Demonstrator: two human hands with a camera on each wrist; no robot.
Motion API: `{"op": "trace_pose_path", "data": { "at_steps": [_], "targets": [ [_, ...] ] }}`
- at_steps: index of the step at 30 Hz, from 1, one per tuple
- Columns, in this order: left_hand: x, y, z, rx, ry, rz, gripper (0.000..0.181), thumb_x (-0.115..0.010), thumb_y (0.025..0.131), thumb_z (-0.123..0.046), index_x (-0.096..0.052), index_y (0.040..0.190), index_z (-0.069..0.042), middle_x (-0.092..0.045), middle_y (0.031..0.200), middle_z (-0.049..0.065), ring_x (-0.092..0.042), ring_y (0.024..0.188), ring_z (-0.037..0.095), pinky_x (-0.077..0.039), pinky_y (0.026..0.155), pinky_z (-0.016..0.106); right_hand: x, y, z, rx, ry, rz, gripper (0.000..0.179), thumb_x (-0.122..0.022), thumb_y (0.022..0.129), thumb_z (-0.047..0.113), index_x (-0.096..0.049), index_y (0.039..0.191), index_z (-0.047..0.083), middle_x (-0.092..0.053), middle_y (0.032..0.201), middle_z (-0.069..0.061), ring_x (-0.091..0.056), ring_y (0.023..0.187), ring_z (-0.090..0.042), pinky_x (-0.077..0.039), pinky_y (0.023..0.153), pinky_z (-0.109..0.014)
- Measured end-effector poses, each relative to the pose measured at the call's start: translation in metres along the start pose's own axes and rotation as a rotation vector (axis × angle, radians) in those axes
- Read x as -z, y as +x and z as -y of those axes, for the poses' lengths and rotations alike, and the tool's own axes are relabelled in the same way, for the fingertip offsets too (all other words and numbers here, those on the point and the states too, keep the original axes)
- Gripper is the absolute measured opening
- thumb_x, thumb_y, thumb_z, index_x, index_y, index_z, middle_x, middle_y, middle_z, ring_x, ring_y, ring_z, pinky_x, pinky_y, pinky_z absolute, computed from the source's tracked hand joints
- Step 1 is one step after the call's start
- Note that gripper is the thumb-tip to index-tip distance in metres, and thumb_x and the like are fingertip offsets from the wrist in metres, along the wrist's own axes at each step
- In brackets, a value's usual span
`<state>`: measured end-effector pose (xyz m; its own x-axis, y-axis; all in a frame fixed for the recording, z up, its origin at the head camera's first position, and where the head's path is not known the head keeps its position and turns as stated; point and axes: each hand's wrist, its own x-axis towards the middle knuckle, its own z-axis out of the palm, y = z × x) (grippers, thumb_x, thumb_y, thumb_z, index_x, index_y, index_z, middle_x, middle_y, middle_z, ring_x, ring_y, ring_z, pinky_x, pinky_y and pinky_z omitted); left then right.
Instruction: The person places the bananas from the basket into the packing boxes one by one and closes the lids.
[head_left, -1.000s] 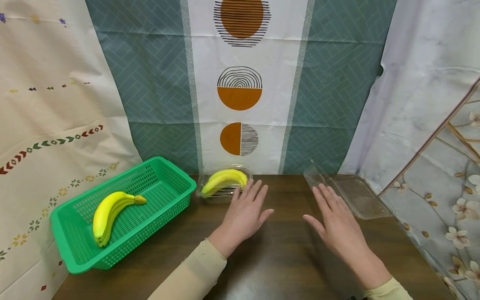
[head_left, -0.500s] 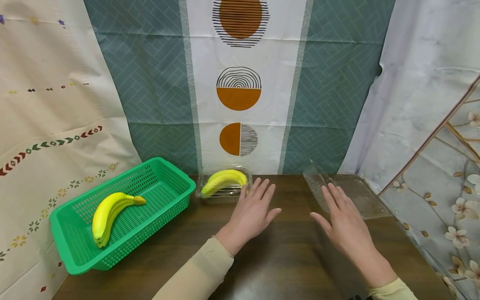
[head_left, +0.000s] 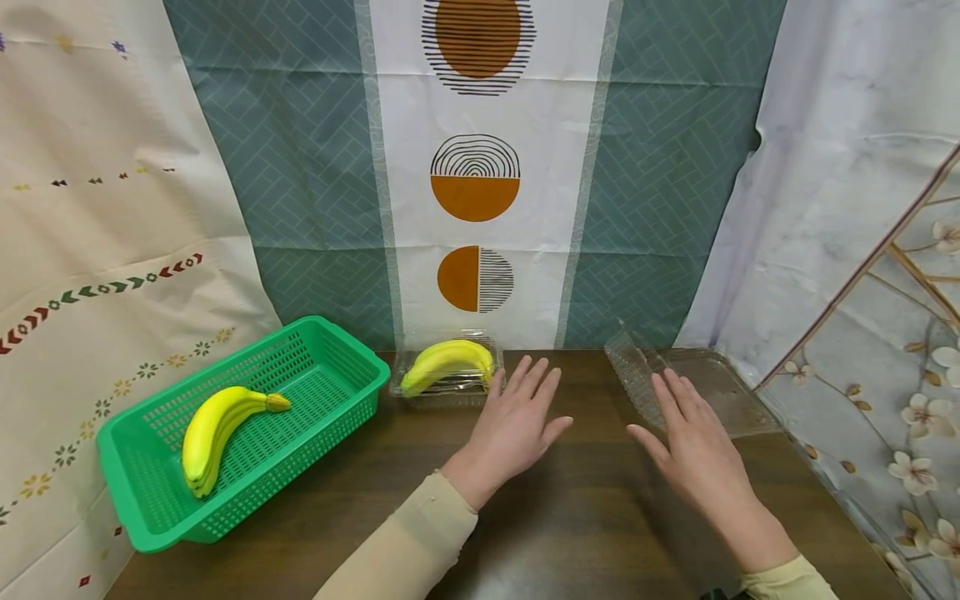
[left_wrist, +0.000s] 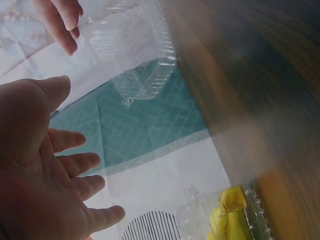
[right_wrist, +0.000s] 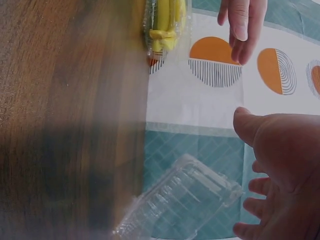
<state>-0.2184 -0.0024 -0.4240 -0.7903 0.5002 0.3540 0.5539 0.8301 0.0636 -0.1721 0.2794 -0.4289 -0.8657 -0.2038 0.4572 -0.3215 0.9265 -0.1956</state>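
Note:
My left hand (head_left: 513, 421) hovers over the middle of the table with its fingers spread and nothing in them. Just beyond its fingertips, a yellow bunch of bananas (head_left: 450, 363) lies in a clear plastic clamshell container (head_left: 400, 385) against the back cloth. To the right, my right hand (head_left: 697, 442) is held with fingers straight, also holding nothing. It overlaps part of a second clear clamshell (head_left: 723, 387), whose lid stands raised; the right wrist view shows this clamshell (right_wrist: 182, 200) beyond the fingers. Another bunch of bananas (head_left: 217, 433) lies in a green plastic basket (head_left: 292, 471) at the left.
A dark brown wooden table (head_left: 555, 533) carries everything. Patterned cloths hang close around it: a teal and white one (head_left: 315, 167) at the back, a cream one (head_left: 97, 217) at the left and a floral one (head_left: 847, 250) at the right.
Both hands have drifted slightly to the right, the left one moving off the front of the banana clamshell. The basket, bananas and clamshells stay where they were.

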Motion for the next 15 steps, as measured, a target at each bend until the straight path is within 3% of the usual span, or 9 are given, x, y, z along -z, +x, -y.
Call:
{"op": "trace_pose_path", "data": {
  "at_steps": [15],
  "targets": [
    [-0.0015, 0.0088, -0.0070, 0.011, -0.019, 0.017, 0.074, -0.054, 0.113, -0.059, -0.042, 0.171, -0.015, -0.038, 0.177, 0.008, -0.027, 0.166, 0.032, -0.027, 0.129, 0.063, -0.0031, -0.0015, -0.0011, -0.020, 0.017, -0.002, 0.091, -0.084, 0.100, 0.037, -0.039, 0.167, -0.006, -0.040, 0.167, -0.034, -0.038, 0.154, -0.056, -0.037, 0.116, -0.073]
  ]
}}
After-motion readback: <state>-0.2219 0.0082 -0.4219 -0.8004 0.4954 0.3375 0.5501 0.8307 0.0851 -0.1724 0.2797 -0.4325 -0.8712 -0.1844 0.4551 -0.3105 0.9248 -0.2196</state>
